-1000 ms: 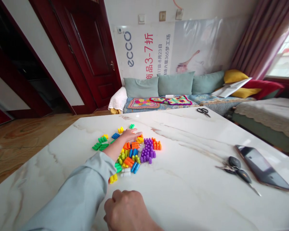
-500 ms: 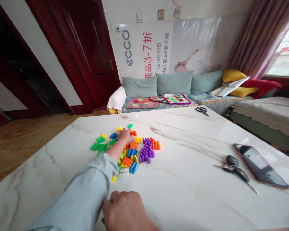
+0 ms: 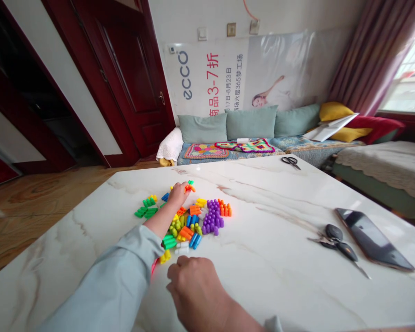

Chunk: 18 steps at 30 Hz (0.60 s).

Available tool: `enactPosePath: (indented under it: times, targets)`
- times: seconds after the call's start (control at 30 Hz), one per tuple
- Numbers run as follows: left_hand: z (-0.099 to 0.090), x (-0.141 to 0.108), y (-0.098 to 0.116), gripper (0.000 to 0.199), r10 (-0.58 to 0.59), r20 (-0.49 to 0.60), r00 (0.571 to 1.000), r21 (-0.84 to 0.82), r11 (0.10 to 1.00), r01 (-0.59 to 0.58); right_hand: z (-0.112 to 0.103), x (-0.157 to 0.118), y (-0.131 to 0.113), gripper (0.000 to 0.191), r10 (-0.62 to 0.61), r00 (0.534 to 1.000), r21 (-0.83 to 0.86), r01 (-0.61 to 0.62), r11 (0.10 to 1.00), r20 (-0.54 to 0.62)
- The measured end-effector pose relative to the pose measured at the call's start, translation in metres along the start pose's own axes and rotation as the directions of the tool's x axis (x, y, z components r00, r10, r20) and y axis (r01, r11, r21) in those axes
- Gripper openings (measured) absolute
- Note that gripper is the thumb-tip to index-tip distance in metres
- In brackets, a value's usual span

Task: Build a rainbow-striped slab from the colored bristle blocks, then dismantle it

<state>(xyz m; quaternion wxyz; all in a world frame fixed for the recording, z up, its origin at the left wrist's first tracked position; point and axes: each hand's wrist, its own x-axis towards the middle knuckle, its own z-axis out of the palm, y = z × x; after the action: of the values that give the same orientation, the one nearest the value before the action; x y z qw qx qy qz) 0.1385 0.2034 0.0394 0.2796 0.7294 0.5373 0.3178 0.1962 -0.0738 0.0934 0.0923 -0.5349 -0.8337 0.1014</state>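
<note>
My left hand (image 3: 179,193) reaches over the far side of a pile of colored plastic building blocks. An orange block (image 3: 190,187) is pinched between its thumb and fingers. Close to me, my right hand (image 3: 198,288) hovers over the table with its fingers curled in; whatever may be inside them is hidden. Purple blocks (image 3: 212,216) stand packed together at the pile's right, with orange blocks (image 3: 225,208) beside them. Green blocks (image 3: 146,211) lie to the left. Blue blocks (image 3: 195,240) and white blocks (image 3: 182,248) are at the near edge.
On the right of the white marbled table (image 3: 263,258) lie a bunch of keys (image 3: 335,240) and a phone (image 3: 373,240). Black scissors (image 3: 290,162) rest near the far edge. Beyond stands a sofa with green cushions (image 3: 251,122).
My left hand has lifted the orange block from the far side of the pile. My right hand has moved forward and to the right, still closed.
</note>
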Motion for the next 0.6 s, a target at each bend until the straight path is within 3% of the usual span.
enactPosePath:
  times: [0.1, 0.27, 0.37, 0.47, 0.5, 0.6]
  targets:
    - [-0.018, -0.025, 0.013, 0.025, -0.048, 0.012, 0.999, -0.236, 0.97, 0.05, -0.006, 0.0, 0.016, 0.011, 0.139, 0.985, 0.082, -0.131, 0.988, -0.099]
    - [-0.04, -0.106, 0.024, 0.048, -0.092, 0.198, 0.976, -0.523, 0.832, 0.184, -0.017, 0.008, 0.041, 0.013, 0.35, 0.904, 0.239, -0.294, 0.925, -0.243]
    - [-0.047, -0.151, 0.022, 0.05, -0.128, 0.297, 0.946, -0.616, 0.732, 0.292, -0.018, 0.014, 0.048, 0.02, 0.414, 0.851, 0.34, -0.304, 0.89, -0.323]
    - [-0.051, -0.178, 0.019, 0.047, -0.154, 0.423, 0.893, -0.683, 0.594, 0.426, -0.014, 0.02, 0.049, 0.027, 0.42, 0.827, 0.439, -0.241, 0.866, -0.374]
    - [-0.051, -0.184, 0.017, 0.046, -0.15, 0.435, 0.888, -0.679, 0.593, 0.433, -0.011, 0.021, 0.048, 0.029, 0.421, 0.825, 0.466, -0.224, 0.856, -0.377]
    - [-0.047, -0.196, 0.012, 0.048, -0.105, 0.406, 0.908, -0.615, 0.703, 0.357, -0.003, 0.023, 0.045, 0.03, 0.409, 0.84, 0.491, -0.204, 0.847, -0.357]
